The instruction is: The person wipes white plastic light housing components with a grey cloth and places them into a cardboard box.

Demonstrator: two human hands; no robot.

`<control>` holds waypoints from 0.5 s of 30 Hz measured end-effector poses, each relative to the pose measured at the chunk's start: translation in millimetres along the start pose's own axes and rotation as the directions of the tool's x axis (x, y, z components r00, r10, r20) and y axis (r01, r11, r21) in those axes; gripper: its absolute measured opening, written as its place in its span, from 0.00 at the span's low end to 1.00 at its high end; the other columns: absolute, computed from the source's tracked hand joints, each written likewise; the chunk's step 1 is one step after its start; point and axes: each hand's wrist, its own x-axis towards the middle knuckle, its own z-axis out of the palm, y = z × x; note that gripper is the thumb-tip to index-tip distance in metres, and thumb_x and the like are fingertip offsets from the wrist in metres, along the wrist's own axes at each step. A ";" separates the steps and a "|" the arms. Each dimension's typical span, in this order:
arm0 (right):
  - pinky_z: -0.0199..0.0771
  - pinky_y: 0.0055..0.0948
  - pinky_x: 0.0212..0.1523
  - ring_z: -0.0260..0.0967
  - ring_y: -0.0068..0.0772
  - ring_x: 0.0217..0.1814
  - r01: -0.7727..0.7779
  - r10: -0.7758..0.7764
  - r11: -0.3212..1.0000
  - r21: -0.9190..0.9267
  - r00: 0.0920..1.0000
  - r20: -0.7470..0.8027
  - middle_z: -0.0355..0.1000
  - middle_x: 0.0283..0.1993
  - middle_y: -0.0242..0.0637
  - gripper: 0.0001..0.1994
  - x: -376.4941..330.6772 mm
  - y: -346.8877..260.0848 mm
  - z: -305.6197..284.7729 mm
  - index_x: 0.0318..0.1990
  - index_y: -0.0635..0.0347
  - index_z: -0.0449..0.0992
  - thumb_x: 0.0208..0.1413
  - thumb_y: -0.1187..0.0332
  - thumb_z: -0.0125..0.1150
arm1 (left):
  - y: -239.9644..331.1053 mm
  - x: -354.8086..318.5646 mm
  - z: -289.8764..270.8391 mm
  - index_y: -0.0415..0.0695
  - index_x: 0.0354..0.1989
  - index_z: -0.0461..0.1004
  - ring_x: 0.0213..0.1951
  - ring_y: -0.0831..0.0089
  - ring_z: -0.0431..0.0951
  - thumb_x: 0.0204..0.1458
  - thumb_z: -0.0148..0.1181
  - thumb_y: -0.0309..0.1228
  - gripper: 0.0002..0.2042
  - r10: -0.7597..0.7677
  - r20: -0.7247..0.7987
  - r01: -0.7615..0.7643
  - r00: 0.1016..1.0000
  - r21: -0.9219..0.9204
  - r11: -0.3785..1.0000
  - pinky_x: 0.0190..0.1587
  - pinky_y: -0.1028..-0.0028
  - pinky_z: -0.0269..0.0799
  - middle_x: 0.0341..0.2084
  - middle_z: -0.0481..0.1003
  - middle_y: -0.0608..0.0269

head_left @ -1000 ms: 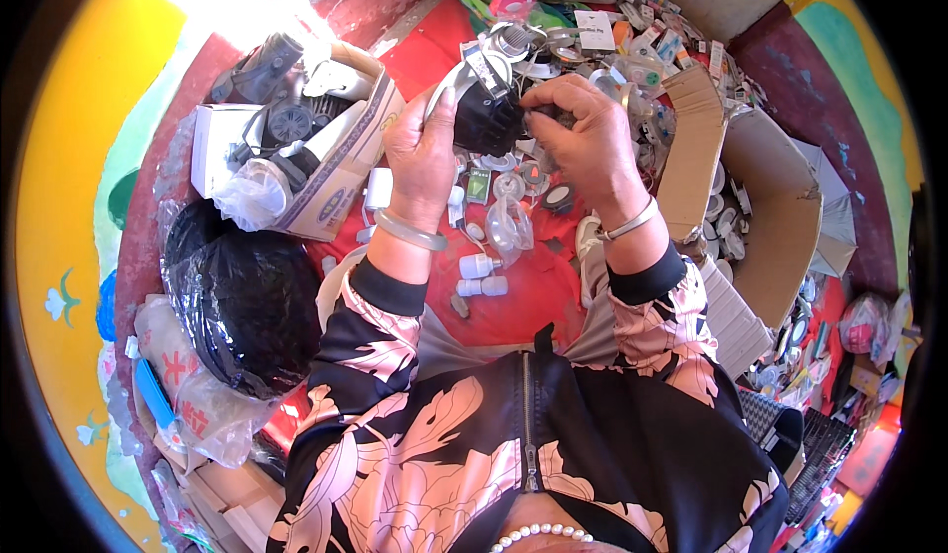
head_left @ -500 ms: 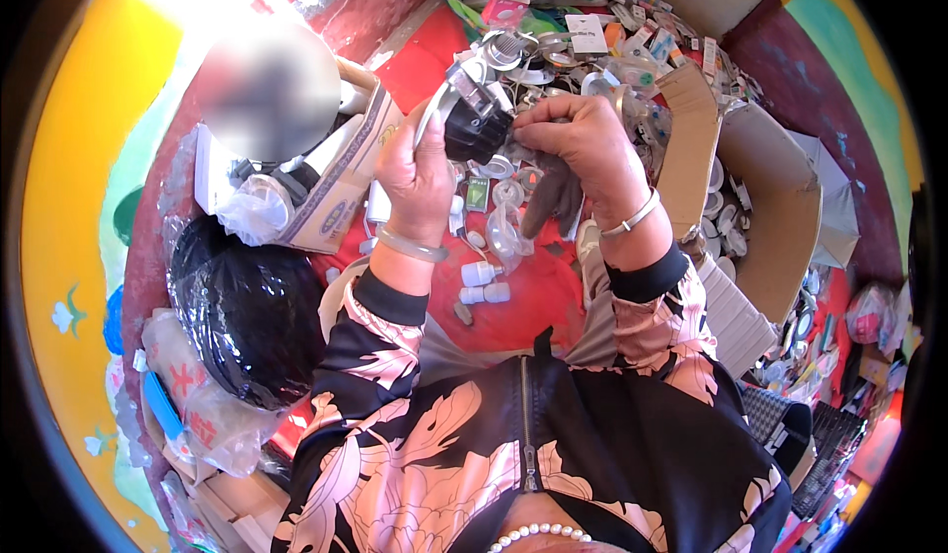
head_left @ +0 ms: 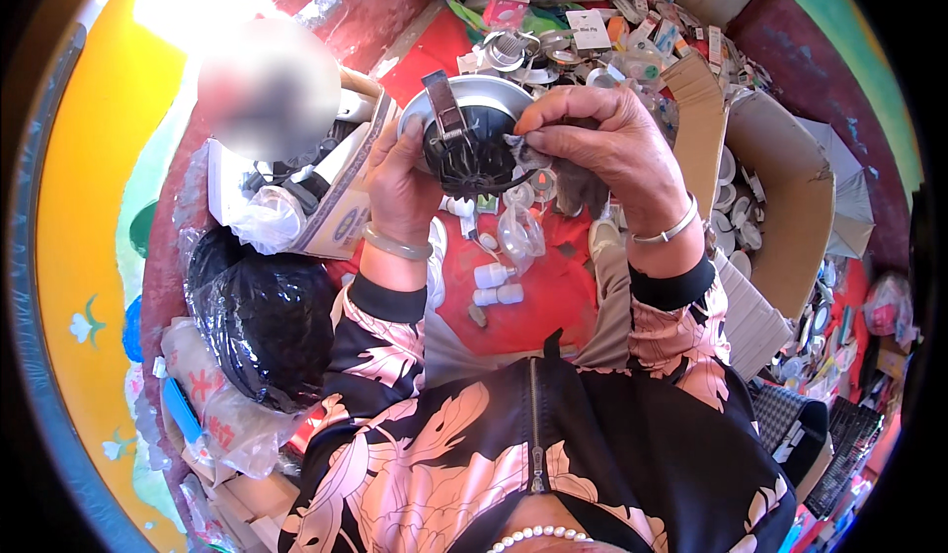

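Note:
My left hand [head_left: 403,183] grips the pale rim of a round downlight [head_left: 474,138], which has a black finned body and a metal spring clip on its side. The body faces me. At the right side of the light, my right hand [head_left: 617,148] pinches a grey cloth [head_left: 581,186] between thumb and fingers. A tip of the cloth touches the black body, and the rest hangs below my fingers. Under my hands, two white bulbs [head_left: 496,284] lie on the red ground sheet [head_left: 538,321], near a clear plastic wrapper [head_left: 521,232].
To the left stand a carton [head_left: 346,193] of lamp parts and a black plastic bag [head_left: 259,316]. Open cardboard boxes [head_left: 785,193] with round white pieces are on the right. A heap of lights and small packages [head_left: 632,44] spreads across the far side.
The downlight has turned so its black body and clip face me more. My right hand has moved slightly right, with the cloth now against the light's edge.

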 end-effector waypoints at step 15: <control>0.69 0.34 0.34 0.69 0.43 0.35 0.559 -0.535 0.459 -0.691 0.795 0.287 0.70 0.30 0.39 0.05 15.1 28.3 -4.5 0.27 0.62 0.74 0.40 0.79 0.58 | -4.6 6.1 4.7 0.32 0.44 0.68 0.38 0.69 0.77 0.58 0.47 0.28 0.11 -0.297 -0.089 0.299 0.951 0.010 0.954 0.42 0.70 0.74 0.36 0.75 0.54</control>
